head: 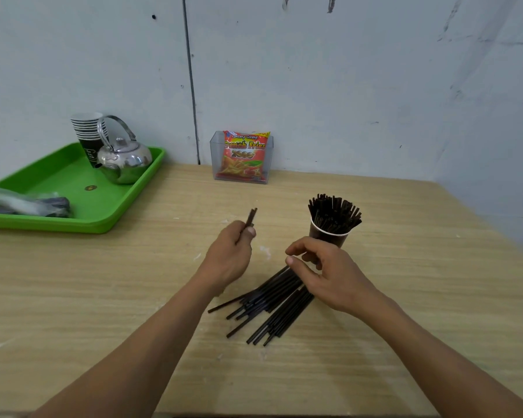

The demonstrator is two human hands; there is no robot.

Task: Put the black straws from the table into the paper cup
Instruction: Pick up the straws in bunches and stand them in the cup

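A pile of black straws (269,306) lies on the wooden table (103,282) between my forearms. Behind it stands a dark paper cup (329,236) with a white rim, holding several upright straws (334,212). My left hand (230,254) is raised left of the cup and grips a few black straws (251,217) that stick up past its fingers. My right hand (323,273) hovers over the far end of the pile, just in front of the cup, with curled fingers that are apart and hold nothing that I can see.
A green tray (112,206) at the back left carries a metal kettle (124,161), a stack of paper cups (88,131) and plastic-wrapped items (21,203). A clear box with a snack packet (243,158) stands against the wall. The table's right edge runs diagonally.
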